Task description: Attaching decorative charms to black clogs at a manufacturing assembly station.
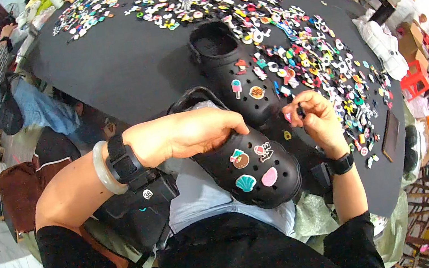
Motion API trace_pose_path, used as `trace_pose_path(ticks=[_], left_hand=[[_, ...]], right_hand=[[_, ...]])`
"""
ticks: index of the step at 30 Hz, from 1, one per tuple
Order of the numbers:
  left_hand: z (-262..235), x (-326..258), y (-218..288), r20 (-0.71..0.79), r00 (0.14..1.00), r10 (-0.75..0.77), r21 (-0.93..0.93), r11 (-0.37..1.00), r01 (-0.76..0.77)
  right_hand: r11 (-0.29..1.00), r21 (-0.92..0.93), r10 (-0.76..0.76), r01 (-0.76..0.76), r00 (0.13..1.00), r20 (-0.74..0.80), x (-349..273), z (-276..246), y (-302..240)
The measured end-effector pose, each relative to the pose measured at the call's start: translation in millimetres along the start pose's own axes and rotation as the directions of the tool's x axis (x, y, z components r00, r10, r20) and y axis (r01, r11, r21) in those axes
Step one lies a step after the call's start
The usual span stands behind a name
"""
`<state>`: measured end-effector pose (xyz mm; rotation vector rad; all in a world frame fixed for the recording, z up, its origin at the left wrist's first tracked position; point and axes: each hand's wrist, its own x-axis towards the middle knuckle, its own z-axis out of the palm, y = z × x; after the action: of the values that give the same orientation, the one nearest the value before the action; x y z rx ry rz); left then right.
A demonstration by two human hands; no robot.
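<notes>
Table (116, 65) leaves us room at eleven o'clock from our left hand (191, 132), before its edge; that hand grips a charm-studded black clog (254, 169) at four o'clock; our right hand (317, 117), at the clog's two, pinches a small charm (301, 112).

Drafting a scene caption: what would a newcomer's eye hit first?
Bright small charms scattered over the dark table, far and right. Next, the charm-studded black clog above the lap, in the left hand, with a second clog beyond it. Right of that, the right hand pinches a small dark piece.
</notes>
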<state>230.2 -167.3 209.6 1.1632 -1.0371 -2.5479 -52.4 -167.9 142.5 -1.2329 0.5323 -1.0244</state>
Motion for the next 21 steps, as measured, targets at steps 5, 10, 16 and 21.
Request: trace_pose_path(ticks=[5,10,16,21], left_hand=[[-9,25,-2,0.117,0.975,-0.189,-0.057,0.979,0.196],[-6,25,-4,-0.005,0.991,-0.132,-0.056,0.99,0.131],[4,15,5,-0.13,0.985,-0.115,0.058,0.991,0.123],[11,3,13,0.032,0.996,-0.084,0.228,0.971,0.075]], right_hand=[[0.961,-0.275,0.034,-0.023,0.999,0.036,-4,23,-15],[0.866,-0.479,-0.084,0.147,0.985,0.15,0,36,-22],[0.885,-0.466,0.061,0.003,0.991,0.122,-3,43,-22],[0.933,-0.355,0.098,-0.05,0.988,0.116,3,48,-21]])
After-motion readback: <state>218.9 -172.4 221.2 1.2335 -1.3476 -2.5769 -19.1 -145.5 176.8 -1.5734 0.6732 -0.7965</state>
